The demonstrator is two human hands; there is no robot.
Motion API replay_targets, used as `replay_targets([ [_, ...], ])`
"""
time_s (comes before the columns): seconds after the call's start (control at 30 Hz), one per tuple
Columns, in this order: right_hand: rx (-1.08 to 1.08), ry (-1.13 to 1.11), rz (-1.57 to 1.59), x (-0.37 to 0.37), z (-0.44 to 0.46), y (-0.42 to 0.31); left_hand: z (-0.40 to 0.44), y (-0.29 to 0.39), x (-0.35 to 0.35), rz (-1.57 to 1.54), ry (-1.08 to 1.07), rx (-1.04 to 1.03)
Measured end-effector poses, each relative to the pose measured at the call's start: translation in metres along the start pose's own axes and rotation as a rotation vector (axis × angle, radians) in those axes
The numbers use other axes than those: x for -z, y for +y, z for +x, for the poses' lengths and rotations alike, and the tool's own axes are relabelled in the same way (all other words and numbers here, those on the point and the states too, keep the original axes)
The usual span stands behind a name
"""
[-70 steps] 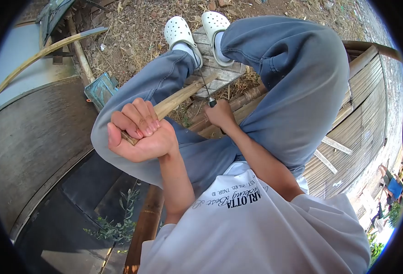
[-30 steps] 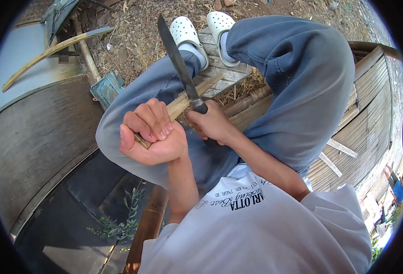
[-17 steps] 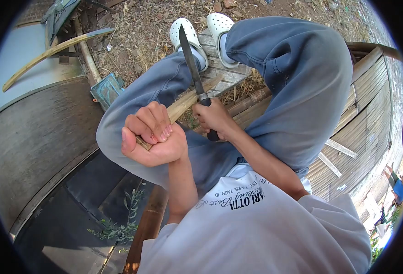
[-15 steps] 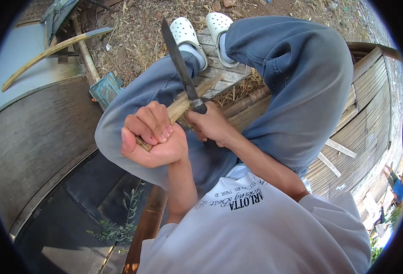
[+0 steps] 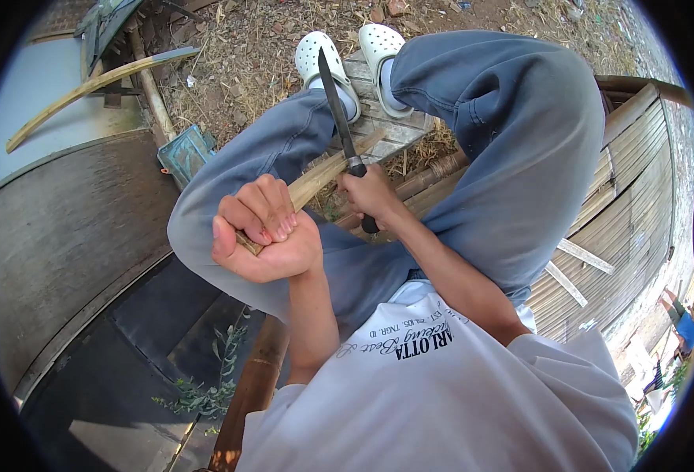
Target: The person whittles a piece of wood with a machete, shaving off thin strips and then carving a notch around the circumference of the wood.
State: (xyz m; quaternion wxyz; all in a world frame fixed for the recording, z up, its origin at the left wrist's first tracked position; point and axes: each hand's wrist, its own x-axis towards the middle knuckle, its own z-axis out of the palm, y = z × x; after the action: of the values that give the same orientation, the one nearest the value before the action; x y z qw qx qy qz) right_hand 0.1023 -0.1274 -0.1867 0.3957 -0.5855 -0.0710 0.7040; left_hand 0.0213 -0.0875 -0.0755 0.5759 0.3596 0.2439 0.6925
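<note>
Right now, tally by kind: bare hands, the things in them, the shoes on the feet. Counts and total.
Hands: 2, left hand and right hand
Knife: 1, in the right hand
Wooden stick: 1, in the left hand
White shoes: 2
Total: 6

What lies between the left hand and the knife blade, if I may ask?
In the head view, a pale length of the wooden stick lies there, running from the left hand to where the knife blade crosses it.
</note>
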Motion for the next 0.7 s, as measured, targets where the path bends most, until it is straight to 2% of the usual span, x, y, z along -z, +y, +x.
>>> replay_targets([
  [0.07,-0.073,-0.043,0.096,-0.001,-0.016,-0.002,-0.001,-0.002,-0.002,-0.012,0.001,0.007],
  [0.13,0.072,-0.149,-0.02,-0.009,-0.042,-0.015,-0.004,-0.006,-0.009,-0.016,-0.003,0.013],
  [0.2,0.098,-0.162,-0.044,0.004,-0.023,-0.007,-0.007,-0.007,-0.012,-0.007,-0.021,0.018],
  [0.27,-0.118,-0.046,0.259,0.012,0.006,0.012,-0.008,-0.004,-0.012,0.046,-0.048,0.014],
  [0.3,-0.204,-0.134,0.33,0.007,-0.007,-0.001,-0.002,-0.004,-0.012,0.04,-0.069,0.004],
  [0.4,-0.115,-0.249,0.224,-0.008,-0.05,-0.024,-0.006,-0.006,-0.006,-0.03,-0.016,0.013],
  [0.47,-0.098,-0.252,0.226,0.001,-0.03,-0.009,-0.01,-0.004,-0.008,0.011,-0.008,0.005],
  [0.53,-0.155,-0.124,0.241,0.004,-0.005,0.006,-0.008,-0.001,-0.001,0.006,0.007,-0.011],
  [0.57,-0.145,-0.138,0.254,0.004,-0.001,0.009,-0.007,0.0,0.002,-0.008,0.023,-0.023],
  [0.7,-0.078,-0.236,0.184,-0.014,-0.05,-0.02,-0.007,-0.004,0.002,-0.048,-0.013,-0.015],
])
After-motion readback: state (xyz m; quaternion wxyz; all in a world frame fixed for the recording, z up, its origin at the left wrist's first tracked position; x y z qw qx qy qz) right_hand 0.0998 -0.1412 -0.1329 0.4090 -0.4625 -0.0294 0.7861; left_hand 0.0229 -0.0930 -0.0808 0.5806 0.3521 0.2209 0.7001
